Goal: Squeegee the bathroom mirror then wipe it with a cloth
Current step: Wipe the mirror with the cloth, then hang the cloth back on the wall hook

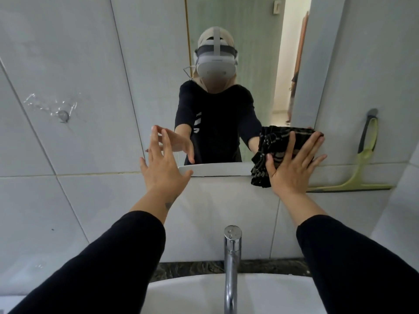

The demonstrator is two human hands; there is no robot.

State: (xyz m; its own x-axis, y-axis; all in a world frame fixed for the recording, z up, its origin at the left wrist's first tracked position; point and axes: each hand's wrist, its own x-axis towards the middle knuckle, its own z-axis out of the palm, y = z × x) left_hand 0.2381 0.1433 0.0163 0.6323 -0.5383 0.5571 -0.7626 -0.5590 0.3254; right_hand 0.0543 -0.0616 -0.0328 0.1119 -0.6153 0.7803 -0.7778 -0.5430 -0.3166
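The bathroom mirror (238, 30) hangs on the tiled wall straight ahead, and a person wearing a headset is reflected in it. My right hand (292, 168) presses a dark checked cloth (263, 164) flat against the mirror's lower right corner, fingers spread over it. My left hand (163, 164) is raised near the mirror's lower left corner with fingers apart, holding nothing. A yellow-green squeegee (362, 155) with a dark handle hangs from a hook on the wall to the right of the mirror, apart from both hands.
A chrome tap (231, 264) rises from the white basin (192, 295) below my arms. A round wall fitting with torn clear film (62, 115) sits on the tiles at the left. Grey tiled wall surrounds the mirror.
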